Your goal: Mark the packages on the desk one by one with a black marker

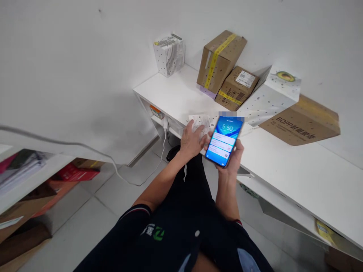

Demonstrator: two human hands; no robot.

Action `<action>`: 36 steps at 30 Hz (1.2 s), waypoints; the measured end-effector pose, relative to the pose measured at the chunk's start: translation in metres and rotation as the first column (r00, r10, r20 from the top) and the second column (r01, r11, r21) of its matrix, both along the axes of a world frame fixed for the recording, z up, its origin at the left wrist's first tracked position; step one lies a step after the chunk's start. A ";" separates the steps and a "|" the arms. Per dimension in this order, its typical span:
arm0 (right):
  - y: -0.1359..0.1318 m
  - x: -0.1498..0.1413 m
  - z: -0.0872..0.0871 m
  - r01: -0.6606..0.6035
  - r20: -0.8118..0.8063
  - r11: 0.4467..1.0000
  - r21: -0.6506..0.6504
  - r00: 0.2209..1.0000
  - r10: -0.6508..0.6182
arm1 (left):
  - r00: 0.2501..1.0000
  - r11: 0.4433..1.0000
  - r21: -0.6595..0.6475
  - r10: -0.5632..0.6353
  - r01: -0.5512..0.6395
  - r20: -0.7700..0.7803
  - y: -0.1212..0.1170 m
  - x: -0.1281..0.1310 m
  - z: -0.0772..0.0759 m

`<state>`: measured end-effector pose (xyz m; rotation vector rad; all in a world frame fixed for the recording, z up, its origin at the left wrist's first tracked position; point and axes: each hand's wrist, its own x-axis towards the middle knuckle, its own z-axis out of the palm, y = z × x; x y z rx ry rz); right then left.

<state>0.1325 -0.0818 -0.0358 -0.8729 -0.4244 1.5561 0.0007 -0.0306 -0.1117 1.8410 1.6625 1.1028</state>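
Note:
My right hand is wrapped round a smartphone, tilted over the table's front edge with its screen toward me. The lit blue screen reads 5:50 above several white notification bars. Just left of the phone, my left hand has its fingers spread over a printed paper slip on the white table. Its fingertips overlap the slip; whether they press on it I cannot tell.
Along the wall stand a tall taped carton, a smaller labelled carton, a white box with an avocado picture, a brown BOPP carton and a white patterned box. A white cable hangs across the left side, near a shelf.

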 end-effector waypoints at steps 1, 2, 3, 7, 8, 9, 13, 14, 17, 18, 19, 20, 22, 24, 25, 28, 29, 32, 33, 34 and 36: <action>0.001 0.012 -0.002 0.103 0.094 0.994 0.024 0.990 -0.105 | 1.000 0.999 0.030 -0.020 0.020 0.005 0.000 -0.001 0.000; 0.001 0.025 -0.005 0.206 0.196 0.977 0.050 0.957 -0.212 | 0.999 0.999 0.045 -0.032 0.030 0.043 -0.001 -0.003 -0.001; 0.001 0.039 -0.009 0.300 0.306 0.951 0.076 0.901 -0.308 | 0.994 0.999 0.047 -0.028 0.023 0.103 -0.002 -0.004 -0.002; -0.004 0.101 -0.030 0.496 0.787 0.857 0.143 0.468 -0.402 | 0.854 0.963 -0.248 0.216 -0.106 0.473 -0.005 -0.012 -0.006; -0.006 0.115 -0.036 0.502 0.891 0.850 0.163 0.295 -0.345 | 0.782 0.926 -0.369 0.288 -0.081 0.552 -0.006 -0.015 -0.006; -0.007 0.126 -0.041 0.491 0.958 0.852 0.181 0.107 -0.265 | 0.708 0.883 -0.469 0.341 -0.015 0.619 -0.007 -0.018 -0.004; -0.009 0.155 -0.062 0.453 0.925 0.887 0.093 -0.369 0.091 | 0.501 0.735 -0.593 0.396 0.329 0.769 -0.006 -0.028 0.005; -0.007 0.159 -0.066 0.449 0.897 0.892 0.059 -0.415 0.149 | 0.498 0.716 -0.598 0.394 0.360 0.772 -0.005 -0.031 0.007; -0.003 0.167 -0.075 0.423 0.852 0.906 0.001 -0.475 0.221 | 0.584 0.673 -0.631 0.352 0.385 0.732 0.001 -0.037 0.011; -0.001 0.169 -0.076 0.415 0.848 0.909 -0.018 -0.476 0.234 | 0.615 0.657 -0.641 0.327 0.397 0.717 0.002 -0.039 0.012; 0.000 0.171 -0.077 0.413 0.847 0.910 -0.041 -0.469 0.251 | 0.634 0.646 -0.644 0.306 0.410 0.710 0.003 -0.040 0.012; 0.002 0.173 -0.078 0.411 0.846 0.909 -0.061 -0.462 0.265 | 0.641 0.643 -0.643 0.294 0.416 0.709 0.003 -0.042 0.013; 0.004 0.174 -0.079 0.402 0.850 0.914 -0.048 -0.464 0.249 | 0.624 0.671 -0.625 0.301 0.399 0.721 0.002 -0.047 0.014; 0.007 0.171 -0.080 0.354 0.864 0.934 0.055 -0.486 0.133 | 0.583 0.729 -0.591 0.327 0.344 0.744 0.002 -0.055 0.017; 0.009 0.168 -0.082 0.311 0.869 0.942 0.125 -0.492 0.048 | 0.563 0.766 -0.568 0.338 0.301 0.754 0.003 -0.061 0.019; 0.019 0.151 -0.088 0.175 0.868 0.941 0.291 -0.462 -0.183 | 0.566 0.885 -0.466 0.387 -0.006 0.727 0.019 -0.087 0.025; 0.023 0.144 -0.090 0.141 0.866 0.938 0.316 -0.447 -0.224 | 0.592 0.899 -0.406 0.418 -0.163 0.689 0.027 -0.097 0.027; 0.034 0.119 -0.093 0.068 0.866 0.952 0.297 -0.438 -0.239 | 0.694 0.854 -0.167 0.501 -0.492 0.517 0.058 -0.128 0.029; 0.037 0.111 -0.094 0.049 0.869 0.963 0.265 -0.446 -0.216 | 0.719 0.842 -0.123 0.517 -0.526 0.465 0.069 -0.137 0.029; 0.040 0.103 -0.094 0.039 0.871 0.974 0.225 -0.456 -0.183 | 0.735 0.831 -0.098 0.534 -0.548 0.417 0.080 -0.147 0.027; 0.043 0.091 -0.093 0.048 0.872 0.988 0.146 -0.477 -0.105 | 0.772 0.836 -0.067 0.531 -0.544 0.350 0.100 -0.164 0.022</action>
